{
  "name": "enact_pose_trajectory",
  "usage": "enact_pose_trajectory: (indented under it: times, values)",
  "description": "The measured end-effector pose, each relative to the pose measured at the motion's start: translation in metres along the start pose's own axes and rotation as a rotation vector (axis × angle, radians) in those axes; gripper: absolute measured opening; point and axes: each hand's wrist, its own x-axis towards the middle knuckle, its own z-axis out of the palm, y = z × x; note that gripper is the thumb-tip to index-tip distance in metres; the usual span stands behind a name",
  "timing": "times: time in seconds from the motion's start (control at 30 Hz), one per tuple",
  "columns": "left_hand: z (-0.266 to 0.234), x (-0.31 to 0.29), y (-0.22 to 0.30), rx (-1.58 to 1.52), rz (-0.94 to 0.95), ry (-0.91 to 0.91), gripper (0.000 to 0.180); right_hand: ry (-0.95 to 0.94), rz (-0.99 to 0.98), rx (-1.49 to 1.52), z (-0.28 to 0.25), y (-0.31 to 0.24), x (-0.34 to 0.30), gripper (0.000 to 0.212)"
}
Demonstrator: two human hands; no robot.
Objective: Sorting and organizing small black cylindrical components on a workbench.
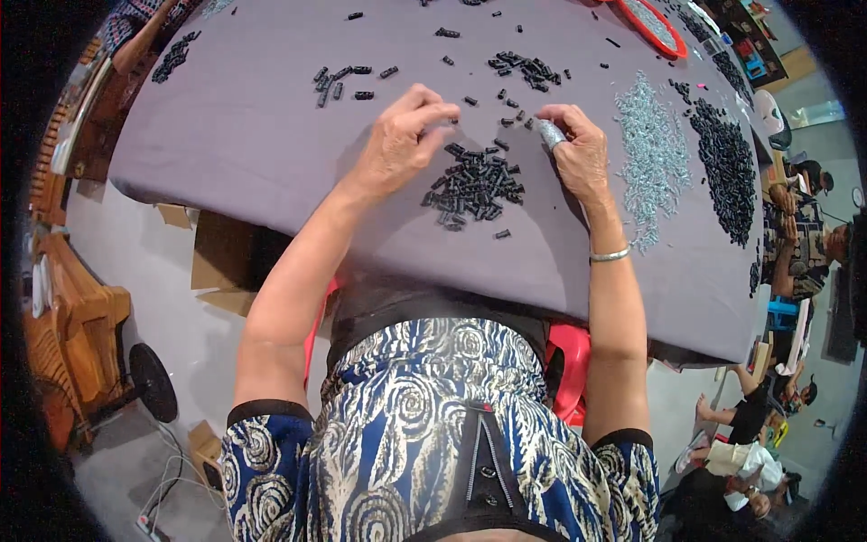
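My left hand (402, 135) is raised over the grey cloth, thumb and forefinger closed on what looks like a small black cylindrical part (454, 120). Across from it my right hand (580, 154) has its fingers curled together, with a silvery wrap (551, 135) on one finger. What those fingertips pinch is too small to make out; a few tiny dark pieces (508, 122) lie beside them. Between my wrists and nearer to me is a heap of short black cylindrical parts (474, 187). A looser cluster of similar black parts (526, 70) lies beyond my hands.
Right of my right hand spreads a long heap of small silvery pieces (652, 154), then a heap of black pieces (725, 172). A red tray (679, 51) holds more silvery pieces. Scattered black parts (339, 81) lie at the left. Another person's arm (140, 45) is at the far left.
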Motion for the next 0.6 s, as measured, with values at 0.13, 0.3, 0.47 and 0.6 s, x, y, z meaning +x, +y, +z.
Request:
enact_pose_trajectory:
  times: [0.13, 0.3, 0.47, 0.6]
  values:
    - [0.004, -0.002, 0.004, 0.113, 0.184, -0.166, 0.021, 0.046, -0.028, 0.029, -0.006, 0.011, 0.002, 0.015]
    - [0.007, 0.000, 0.009, 0.261, 0.254, -0.221, 0.018, 0.159, 0.016, -0.011, -0.019, 0.018, 0.005, 0.018]
    - [0.005, -0.003, 0.009, 0.205, 0.208, -0.193, 0.015, 0.381, 0.186, 0.352, -0.048, 0.010, 0.009, 0.017]
    - [0.003, 0.000, 0.016, -0.068, -0.044, -0.093, 0.016, 0.279, 0.206, 0.225, -0.068, 0.018, -0.001, 0.012]
